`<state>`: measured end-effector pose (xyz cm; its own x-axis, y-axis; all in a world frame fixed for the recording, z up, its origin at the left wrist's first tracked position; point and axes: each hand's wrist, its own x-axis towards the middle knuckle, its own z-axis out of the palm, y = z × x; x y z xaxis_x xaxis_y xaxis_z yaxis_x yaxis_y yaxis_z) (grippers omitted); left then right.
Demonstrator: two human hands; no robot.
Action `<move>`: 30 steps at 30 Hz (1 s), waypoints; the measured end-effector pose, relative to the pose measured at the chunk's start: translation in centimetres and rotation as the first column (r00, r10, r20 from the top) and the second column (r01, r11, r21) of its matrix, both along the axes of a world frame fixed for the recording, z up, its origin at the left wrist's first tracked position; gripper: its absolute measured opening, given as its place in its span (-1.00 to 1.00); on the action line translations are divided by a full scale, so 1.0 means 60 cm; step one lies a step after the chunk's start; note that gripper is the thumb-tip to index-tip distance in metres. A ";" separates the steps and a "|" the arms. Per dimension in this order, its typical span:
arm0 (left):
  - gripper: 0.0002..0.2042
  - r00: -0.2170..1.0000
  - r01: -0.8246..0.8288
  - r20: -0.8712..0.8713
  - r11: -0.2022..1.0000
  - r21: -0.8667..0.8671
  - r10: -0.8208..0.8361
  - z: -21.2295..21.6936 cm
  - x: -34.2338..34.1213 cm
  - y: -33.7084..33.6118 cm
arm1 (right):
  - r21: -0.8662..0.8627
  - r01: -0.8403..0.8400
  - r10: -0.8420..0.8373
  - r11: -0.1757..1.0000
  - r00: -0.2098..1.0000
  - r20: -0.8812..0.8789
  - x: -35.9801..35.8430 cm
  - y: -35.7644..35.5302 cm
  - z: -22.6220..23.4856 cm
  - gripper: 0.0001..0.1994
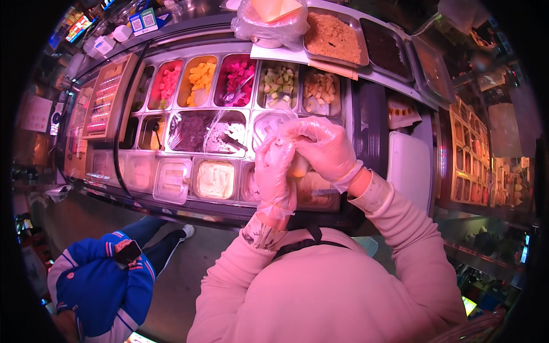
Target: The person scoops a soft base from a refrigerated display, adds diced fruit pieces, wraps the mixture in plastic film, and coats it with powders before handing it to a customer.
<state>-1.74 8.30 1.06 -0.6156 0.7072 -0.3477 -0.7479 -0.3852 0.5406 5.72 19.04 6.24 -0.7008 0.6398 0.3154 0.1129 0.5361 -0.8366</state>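
Observation:
My left hand (274, 171) and my right hand (325, 147), both in clear plastic gloves, meet above the right part of the counter. Their fingers are bent and pinched together around something small and pale, mostly hidden by the gloves. Beneath them is a clear plastic tub (264, 127). To the left sits a tray of dark purple, sticky food (191, 130) with white patches. Behind are trays of green-white fruit cubes (278, 86) and pale tan cubes (320, 87). Nearer to me, left of my left hand, stands a tub of white cream (214, 179).
Further left are trays of magenta cubes (234, 77), yellow cubes (200, 81) and pink cubes (167, 83). A tray of tan crumbs (334, 39) and a plastic-wrapped bowl (269, 26) stand on the back ledge. A person in blue (106, 280) holds a phone at lower left.

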 end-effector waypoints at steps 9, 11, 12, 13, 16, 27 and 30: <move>-0.45 0.998 -0.040 0.045 0.997 -0.066 0.043 0.013 -0.005 0.054 | -0.894 -0.243 -0.011 0.375 0.964 -0.266 -0.007 0.093 0.003 -0.68; -0.56 0.999 -0.033 -0.023 0.996 -0.081 0.031 0.002 -0.007 0.064 | -0.921 -0.311 -0.006 0.236 0.947 -0.321 -0.009 0.103 0.005 -0.69; -0.61 0.998 -0.028 -0.056 0.996 -0.088 0.023 -0.003 -0.009 0.068 | -0.918 -0.360 0.012 0.169 0.932 -0.363 -0.011 0.110 0.005 -0.69; -0.63 0.997 0.019 -0.071 0.997 -0.072 -0.024 -0.004 -0.011 0.068 | -0.908 -0.406 0.026 0.101 0.914 -0.405 -0.013 0.116 0.004 -0.69; -0.60 0.990 0.143 -0.013 0.990 0.007 -0.143 0.015 -0.028 0.071 | -0.943 -0.319 -0.060 0.097 0.943 -0.326 -0.012 0.138 -0.011 -0.70; -0.45 0.949 0.208 0.173 0.935 0.287 -0.264 0.043 -0.051 0.083 | -0.303 -0.426 0.382 0.853 0.903 -0.195 -0.019 0.114 0.064 -0.79; -0.44 0.977 0.141 0.137 0.977 0.159 -0.163 0.030 -0.048 0.087 | 0.057 -0.534 0.534 0.843 0.845 0.024 -0.007 0.118 0.092 -0.79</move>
